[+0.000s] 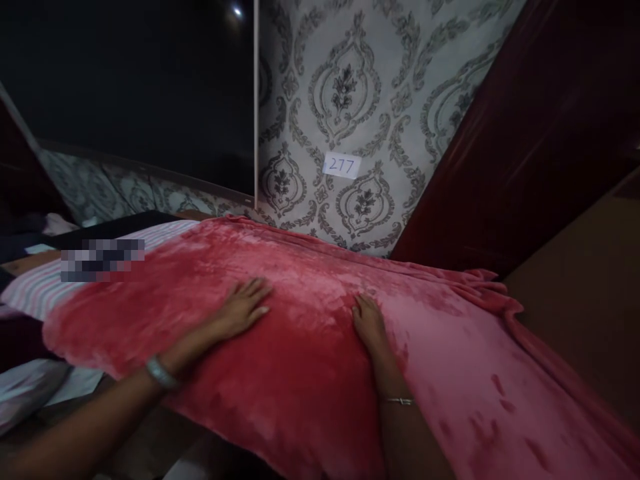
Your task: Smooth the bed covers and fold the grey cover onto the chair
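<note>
A red and pink plush blanket (pixel 300 373) lies spread over a long flat surface. My left hand (pixel 241 308) rests palm down on its middle, fingers stretched out and apart, with a band on that wrist. To the right, my right hand (pixel 369 320) touches the same blanket, with a thin bracelet on the wrist. Its fingers point away from me and look laid flat, partly blurred. Neither hand has cloth gathered in it. The pile shows lighter and darker patches around both hands.
Striped cloth (pixel 37 288) shows past the blanket's left end, with a blurred-out patch over it. A large dark screen (pixel 130 93) hangs on the patterned wall (pixel 345 87), where a paper marked 277 (pixel 342 165) is stuck. Dark red wood panelling (pixel 480 147) slants at right.
</note>
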Available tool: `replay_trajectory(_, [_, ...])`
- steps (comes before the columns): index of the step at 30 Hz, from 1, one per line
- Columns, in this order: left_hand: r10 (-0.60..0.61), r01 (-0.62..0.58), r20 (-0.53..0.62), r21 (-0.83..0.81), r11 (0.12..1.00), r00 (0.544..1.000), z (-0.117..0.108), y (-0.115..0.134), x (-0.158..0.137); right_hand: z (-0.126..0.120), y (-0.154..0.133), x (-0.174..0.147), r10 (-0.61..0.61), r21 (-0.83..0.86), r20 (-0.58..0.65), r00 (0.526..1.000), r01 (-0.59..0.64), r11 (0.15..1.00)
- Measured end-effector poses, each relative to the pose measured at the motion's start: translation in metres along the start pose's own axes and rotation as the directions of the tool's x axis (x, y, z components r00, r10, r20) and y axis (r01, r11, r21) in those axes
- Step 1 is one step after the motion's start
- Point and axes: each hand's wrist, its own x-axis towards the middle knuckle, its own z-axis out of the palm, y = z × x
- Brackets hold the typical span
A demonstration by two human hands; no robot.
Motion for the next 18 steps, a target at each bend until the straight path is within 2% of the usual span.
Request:
replay_trajectory(2, [0.037, -0.034, 0.074, -0.033, 0.999, 0.997, 0.004, 0.005, 0.017, 0.003, 0.003, 0.000, -0.012, 0.001, -0.009, 1.000, 0.012, 1.000])
replay_trajectory(3, [0.013, -0.010, 0.098, -0.033, 0.999, 0.995, 0.005, 0.001, 0.024, 0.004, 0.005, 0.000, -0.013, 0.000, -0.011, 1.000, 0.013, 1.000])
replay_trajectory(5, [-0.094, 0.094, 0.108, -0.003, 0.996, 0.990, 0.003, -0.018, 0.033, 0.005, 0.006, 0.000, -0.010, -0.002, -0.005, 1.000, 0.010, 1.000])
replay_trajectory(7, [-0.225, 0.223, 0.084, 0.032, 0.974, 0.971, -0.004, -0.052, 0.035, 0.004, 0.007, -0.001, -0.005, -0.004, 0.009, 1.000, 0.005, 1.000])
replay_trajectory(11, [-0.480, 0.476, 0.045, 0.079, 0.876, 0.876, -0.030, -0.128, 0.022, 0.003, 0.006, -0.002, -0.009, -0.016, 0.015, 1.000, 0.009, 1.000])
replay_trajectory(14, [-0.613, 0.609, 0.003, 0.100, 0.786, 0.790, -0.049, -0.166, 0.012, 0.002, 0.004, -0.003, -0.001, -0.022, 0.013, 1.000, 0.002, 1.000])
replay_trajectory(16, [-0.665, 0.664, -0.032, 0.108, 0.740, 0.746, -0.055, -0.174, 0.015, 0.001, 0.003, -0.003, 0.007, -0.020, 0.022, 1.000, -0.007, 1.000])
replay_trajectory(17, [-0.666, 0.666, -0.047, 0.105, 0.738, 0.745, -0.056, -0.172, 0.021, 0.001, 0.003, -0.003, 0.011, -0.019, 0.027, 1.000, -0.010, 1.000])
replay_trajectory(18, [-0.642, 0.645, -0.063, 0.084, 0.760, 0.764, -0.055, -0.166, 0.029, 0.001, 0.003, -0.003, 0.013, -0.018, 0.031, 0.999, -0.012, 1.000])
